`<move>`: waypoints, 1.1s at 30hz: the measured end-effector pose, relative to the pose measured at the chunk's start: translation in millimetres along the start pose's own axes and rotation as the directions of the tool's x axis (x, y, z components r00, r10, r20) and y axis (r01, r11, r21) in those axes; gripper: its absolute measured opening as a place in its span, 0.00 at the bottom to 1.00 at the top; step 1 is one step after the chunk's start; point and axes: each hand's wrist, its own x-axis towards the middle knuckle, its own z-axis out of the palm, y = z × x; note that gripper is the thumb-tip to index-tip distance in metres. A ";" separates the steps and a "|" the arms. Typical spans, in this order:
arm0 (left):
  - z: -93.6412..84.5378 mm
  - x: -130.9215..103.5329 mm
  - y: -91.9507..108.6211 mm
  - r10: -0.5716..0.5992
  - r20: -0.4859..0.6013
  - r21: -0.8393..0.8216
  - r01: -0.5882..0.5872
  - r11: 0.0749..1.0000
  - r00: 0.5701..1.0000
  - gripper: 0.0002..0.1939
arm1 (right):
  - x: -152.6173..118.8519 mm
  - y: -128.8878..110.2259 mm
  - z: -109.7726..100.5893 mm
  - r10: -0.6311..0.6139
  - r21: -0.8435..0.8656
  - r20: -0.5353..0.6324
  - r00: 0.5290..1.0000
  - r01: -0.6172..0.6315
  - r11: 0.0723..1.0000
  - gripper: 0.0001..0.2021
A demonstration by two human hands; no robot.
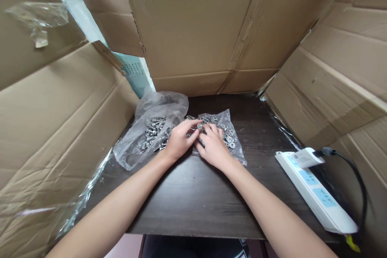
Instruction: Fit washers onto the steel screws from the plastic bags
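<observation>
Two clear plastic bags lie on the dark table. The left bag (161, 98) holds a heap of metal bolts (153, 129); the right bag (238, 151) has metal washers (232, 145) and other small parts on it. Between the bags my left hand (181, 137) pinches a small round metal part (199, 126) between thumb and fingers. My right hand (213, 143) is close beside it, over the right bag, its fingers bent and touching or nearly touching the same part. What my right fingertips grip is too small to make out.
Cardboard walls (202, 24) enclose the dark table (187, 201) at the back and both sides. A white power strip (320, 197) with a plugged-in adapter (306, 158) and black cable (356, 169) lies at the right.
</observation>
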 end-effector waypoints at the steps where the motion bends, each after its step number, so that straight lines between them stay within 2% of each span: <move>1: -0.7 0.6 0.0 0.003 -0.002 0.012 -0.003 1.000 1.000 0.11 | 0.1 -0.2 0.0 -0.007 0.010 -0.005 1.000 0.007 1.000 0.15; 7: -0.5 0.8 0.9 0.044 0.034 0.068 -0.047 0.997 0.998 0.11 | 0.3 0.2 1.7 -0.047 0.057 -0.003 0.999 0.047 0.997 0.11; 13: -2.4 3.7 1.6 -0.018 -0.013 0.093 0.019 0.995 1.000 0.09 | -0.2 -3.3 -7.2 -0.063 0.117 -0.029 0.998 0.066 0.991 0.08; 18: -6.3 6.3 2.8 -0.070 -0.070 0.103 0.077 0.992 0.995 0.10 | -3.9 -11.3 -17.4 -0.201 0.208 0.022 0.979 0.192 0.959 0.04; 20: -6.7 5.9 3.3 -0.072 -0.067 0.103 0.079 0.992 0.995 0.10 | -5.5 -14.5 -16.5 -0.254 0.245 0.048 0.966 0.235 0.941 0.06; 23: -6.5 4.9 3.7 -0.065 -0.044 0.094 0.068 0.993 0.997 0.10 | -6.0 -15.5 -11.7 -0.300 0.240 0.051 0.953 0.280 0.930 0.03; 26: -6.2 4.7 3.4 -0.045 -0.044 0.075 0.048 0.996 0.998 0.10 | -4.0 -10.1 -10.8 -0.324 0.244 -0.065 0.944 0.329 0.912 0.02; 28: -5.9 4.8 3.0 -0.043 -0.058 0.064 0.047 0.997 0.997 0.09 | -1.7 -4.4 -14.8 -0.295 0.272 -0.245 0.923 0.358 0.893 0.03; 29: -5.5 4.6 3.0 -0.043 -0.059 0.059 0.047 0.997 0.997 0.09 | -0.6 -1.5 -17.7 -0.261 0.297 -0.358 0.897 0.375 0.878 0.05; 31: -4.3 3.7 3.5 -0.039 -0.048 0.044 0.041 0.998 0.998 0.09 | 1.4 3.5 -23.2 -0.118 0.306 -0.542 0.832 0.327 0.894 0.05; 33: -2.8 2.1 5.0 -0.033 -0.026 0.028 0.034 0.999 0.999 0.09 | 2.7 7.0 -26.3 -0.021 0.299 -0.620 0.785 0.261 0.918 0.04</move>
